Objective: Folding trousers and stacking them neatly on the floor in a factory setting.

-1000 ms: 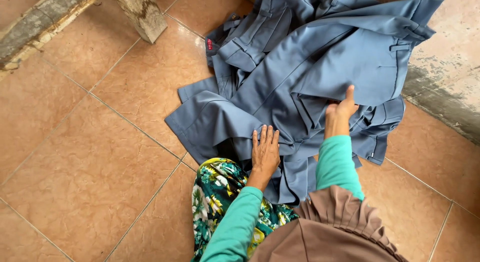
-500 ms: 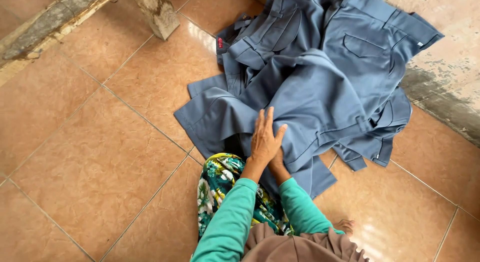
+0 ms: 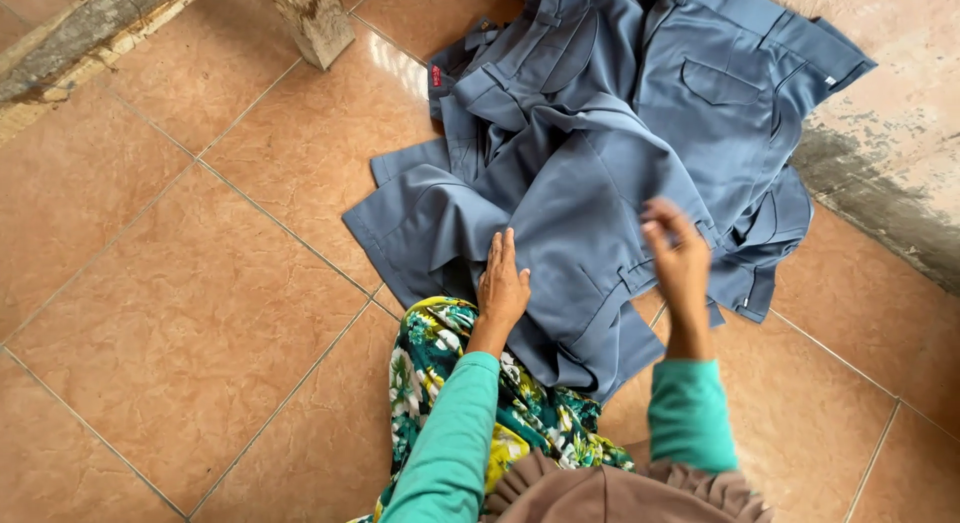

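Blue trousers (image 3: 600, 173) heaped on tile floor (image 3: 180, 283), still rumpled, unfolded. Left hand (image 3: 503, 283) flat on cloth, fingers spread, gripping nothing. Right hand (image 3: 678, 258) above waistband, fingers loose, empty.

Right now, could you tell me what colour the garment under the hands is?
Slate blue trousers, plain; clearest in the head view.

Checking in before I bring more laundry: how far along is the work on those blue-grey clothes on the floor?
Early. Nothing looks folded: the blue-grey garments lie rumpled and overlapping on the tiled floor. In hand: the left hand presses flat on the nearest piece, while the right hand hovers at its waistband. Smoothing and folding the whole heap remains.
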